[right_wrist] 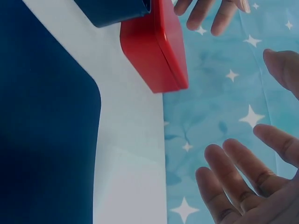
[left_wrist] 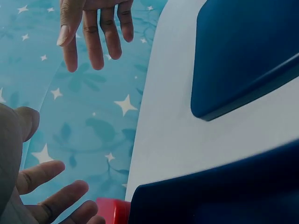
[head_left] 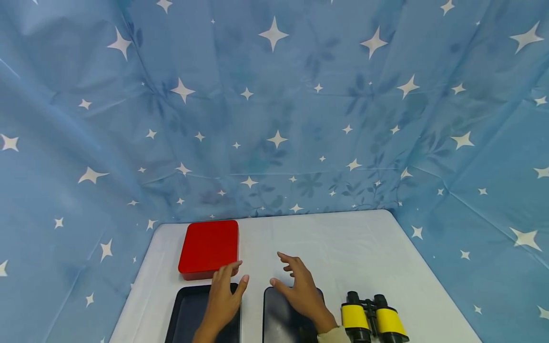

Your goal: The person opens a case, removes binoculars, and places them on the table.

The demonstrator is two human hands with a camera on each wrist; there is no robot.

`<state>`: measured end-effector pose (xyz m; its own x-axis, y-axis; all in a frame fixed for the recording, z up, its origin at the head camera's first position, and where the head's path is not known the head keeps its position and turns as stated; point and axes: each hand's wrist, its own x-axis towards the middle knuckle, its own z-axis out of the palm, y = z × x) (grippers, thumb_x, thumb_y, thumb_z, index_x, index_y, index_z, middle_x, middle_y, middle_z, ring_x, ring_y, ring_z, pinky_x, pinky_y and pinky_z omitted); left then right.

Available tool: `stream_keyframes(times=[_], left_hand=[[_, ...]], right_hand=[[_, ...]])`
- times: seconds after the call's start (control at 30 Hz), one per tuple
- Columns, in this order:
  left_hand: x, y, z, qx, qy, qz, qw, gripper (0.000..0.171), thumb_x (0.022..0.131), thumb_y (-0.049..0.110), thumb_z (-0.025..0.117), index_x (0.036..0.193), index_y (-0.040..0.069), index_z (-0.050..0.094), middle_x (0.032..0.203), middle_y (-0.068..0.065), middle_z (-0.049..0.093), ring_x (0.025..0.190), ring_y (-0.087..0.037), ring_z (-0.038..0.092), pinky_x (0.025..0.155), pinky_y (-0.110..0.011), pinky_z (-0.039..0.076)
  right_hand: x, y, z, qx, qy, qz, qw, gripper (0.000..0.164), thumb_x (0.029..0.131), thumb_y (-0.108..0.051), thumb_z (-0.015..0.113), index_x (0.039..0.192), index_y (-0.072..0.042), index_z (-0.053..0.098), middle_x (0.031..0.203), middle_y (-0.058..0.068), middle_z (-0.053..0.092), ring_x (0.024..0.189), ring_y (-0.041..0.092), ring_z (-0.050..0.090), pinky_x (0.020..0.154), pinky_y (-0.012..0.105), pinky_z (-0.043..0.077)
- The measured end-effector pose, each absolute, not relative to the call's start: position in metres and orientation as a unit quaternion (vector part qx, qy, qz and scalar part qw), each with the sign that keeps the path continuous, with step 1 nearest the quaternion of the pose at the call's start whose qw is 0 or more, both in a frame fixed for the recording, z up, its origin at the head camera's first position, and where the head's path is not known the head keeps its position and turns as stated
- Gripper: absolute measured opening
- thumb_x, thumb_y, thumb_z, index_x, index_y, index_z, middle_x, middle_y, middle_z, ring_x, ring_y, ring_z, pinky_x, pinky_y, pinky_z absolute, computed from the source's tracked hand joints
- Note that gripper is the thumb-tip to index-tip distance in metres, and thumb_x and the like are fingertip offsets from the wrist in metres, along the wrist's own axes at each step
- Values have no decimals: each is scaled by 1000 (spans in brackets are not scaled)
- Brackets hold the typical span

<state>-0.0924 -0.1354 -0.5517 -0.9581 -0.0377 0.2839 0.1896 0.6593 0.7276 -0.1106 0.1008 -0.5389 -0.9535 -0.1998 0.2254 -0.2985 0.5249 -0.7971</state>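
Observation:
My left hand (head_left: 222,300) hovers above a dark shallow tray (head_left: 184,309) with a raised rim, its fingers spread and holding nothing. To its right, my right hand (head_left: 302,293) is held above a dark flat-topped case with rounded corners (head_left: 274,317), fingers apart and empty. The palms roughly face each other across a gap. Behind the tray lies a red box (head_left: 210,247), closed. In the right wrist view, the red box (right_wrist: 156,51) stands past the corner of the dark tray (right_wrist: 112,11). The hands partly cover both dark things in the head view.
Yellow and black binoculars (head_left: 372,317) lie on the white table (head_left: 326,238), right of the dark case. A blue curtain with white stars (head_left: 274,119) surrounds the table at the back and sides.

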Motion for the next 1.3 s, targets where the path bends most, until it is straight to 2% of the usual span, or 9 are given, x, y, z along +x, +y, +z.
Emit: stream_keyframes(times=[0.27, 0.43, 0.67, 0.87, 0.97, 1.17, 1.3], left_hand=[[-95, -150, -546, -24, -895, -423, 142, 48, 101, 32, 75, 141, 7, 63, 132, -11, 67, 119, -30, 58, 99, -54, 55], [-98, -164, -543, -17, -895, -423, 140, 50, 101, 33, 74, 142, 7, 61, 135, -13, 65, 119, -30, 59, 100, -55, 57], [-103, -185, -537, -4, -899, -412, 145, 51, 100, 31, 76, 142, 7, 60, 135, -14, 65, 116, -28, 59, 96, -53, 58], [-107, -198, -533, 10, -899, -415, 139, 53, 99, 31, 78, 142, 6, 60, 137, -16, 64, 117, -33, 60, 97, -57, 58], [-109, -205, -532, 9, -901, -411, 141, 54, 98, 31, 78, 141, 5, 60, 136, -17, 64, 116, -36, 61, 96, -57, 58], [-115, -219, -531, 8, -907, -389, 163, 54, 96, 29, 80, 140, 4, 60, 134, -18, 64, 112, -33, 61, 90, -51, 59], [-121, -229, -530, 9, -911, -375, 174, 54, 95, 27, 81, 139, 4, 61, 131, -20, 64, 111, -34, 60, 86, -46, 57]], right_hand=[[-117, 87, -539, 162, -862, 478, 48, 67, 96, -45, 78, 155, -27, 51, 139, 2, 63, 112, 20, 67, 92, 46, 59], [-121, 78, -538, 168, -856, 487, 45, 66, 96, -44, 78, 154, -26, 52, 137, 3, 63, 112, 22, 67, 93, 49, 60], [-129, 64, -536, 159, -851, 498, 44, 67, 94, -35, 83, 153, -25, 53, 135, 3, 64, 112, 26, 67, 93, 43, 60], [-135, 49, -534, 148, -849, 505, 40, 68, 93, -36, 83, 152, -23, 54, 135, 5, 65, 112, 23, 66, 95, 48, 61], [-138, 43, -534, 147, -848, 508, 38, 68, 92, -34, 84, 152, -21, 54, 134, 5, 65, 112, 23, 66, 95, 46, 61], [-144, 32, -532, 156, -848, 506, 30, 67, 93, -34, 84, 152, -21, 54, 134, 5, 64, 112, 24, 66, 93, 37, 61], [-149, 25, -532, 162, -846, 507, 25, 66, 93, -35, 83, 151, -21, 55, 132, 5, 64, 111, 24, 66, 92, 41, 62]])
